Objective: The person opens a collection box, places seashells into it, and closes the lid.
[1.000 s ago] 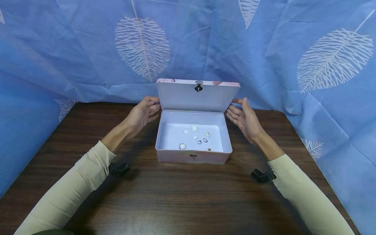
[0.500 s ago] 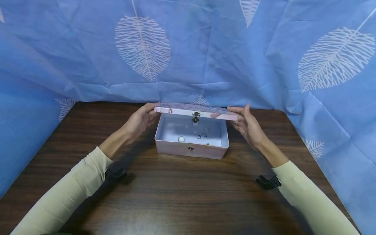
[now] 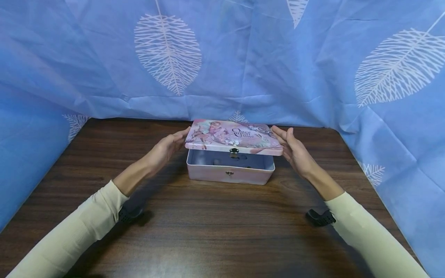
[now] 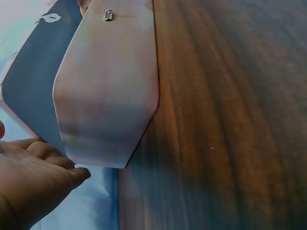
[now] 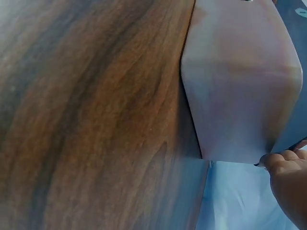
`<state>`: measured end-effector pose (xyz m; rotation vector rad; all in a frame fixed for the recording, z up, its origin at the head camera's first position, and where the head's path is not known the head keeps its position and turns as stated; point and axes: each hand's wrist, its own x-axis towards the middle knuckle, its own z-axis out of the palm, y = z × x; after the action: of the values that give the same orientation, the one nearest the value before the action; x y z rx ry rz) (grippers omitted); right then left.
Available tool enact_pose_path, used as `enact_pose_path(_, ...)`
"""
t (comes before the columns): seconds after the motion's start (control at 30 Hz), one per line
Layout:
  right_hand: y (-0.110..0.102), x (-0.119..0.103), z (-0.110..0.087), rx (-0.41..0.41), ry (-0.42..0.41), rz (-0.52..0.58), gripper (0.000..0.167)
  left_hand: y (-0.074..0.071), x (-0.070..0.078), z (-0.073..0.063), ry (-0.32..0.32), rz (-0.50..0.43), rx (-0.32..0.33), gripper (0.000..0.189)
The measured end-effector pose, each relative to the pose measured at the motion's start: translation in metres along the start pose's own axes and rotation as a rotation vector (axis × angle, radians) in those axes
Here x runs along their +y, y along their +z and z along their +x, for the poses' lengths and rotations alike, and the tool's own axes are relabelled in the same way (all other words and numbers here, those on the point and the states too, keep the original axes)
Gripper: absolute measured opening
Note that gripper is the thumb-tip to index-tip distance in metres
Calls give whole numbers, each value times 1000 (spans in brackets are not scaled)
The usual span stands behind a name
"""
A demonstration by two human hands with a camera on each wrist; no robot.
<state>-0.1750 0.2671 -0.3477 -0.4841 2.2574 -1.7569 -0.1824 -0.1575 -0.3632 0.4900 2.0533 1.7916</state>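
Note:
A pink tin box (image 3: pixel 229 173) sits on the table, its hinged lid (image 3: pixel 229 135) tilted partly down over it. The lid carries pink artwork and lettering, with a small metal latch (image 3: pixel 234 151) at its front edge. A matching metal catch (image 3: pixel 229 173) is on the box's front wall. Through the remaining gap a few small shell-like pieces show dimly; most are hidden by the lid. My left hand (image 3: pixel 163 152) touches the lid's left side with extended fingers. My right hand (image 3: pixel 295 152) is at the lid's right side, fingers stretched along its edge and thumb raised.
The dark wood-grain table (image 3: pixel 222 227) extends in front of the box and to both sides. A blue cloth (image 3: pixel 222 58) with white leaf prints hangs behind it and along the sides. Black bands (image 3: pixel 320 218) sit at both wrists.
The lid has swung forward and down from upright, so its printed top now shows and the shells are mostly covered. Both hands have followed along its sides, slightly lower.

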Motion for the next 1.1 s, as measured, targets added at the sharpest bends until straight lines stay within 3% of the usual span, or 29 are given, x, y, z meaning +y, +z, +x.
enact_pose_path(0.3,-1,4,0,-17,8,-125,92,2,-8,-8,-11,54,-36,70)
enact_pose_path(0.93,1,9,0,-41,28,-195,84,9,-17,-14,-66,98,-42,70)
enact_pose_path(1.1,3,8,0,-27,72,-364,75,10,-17,-13,-90,188,-16,69)
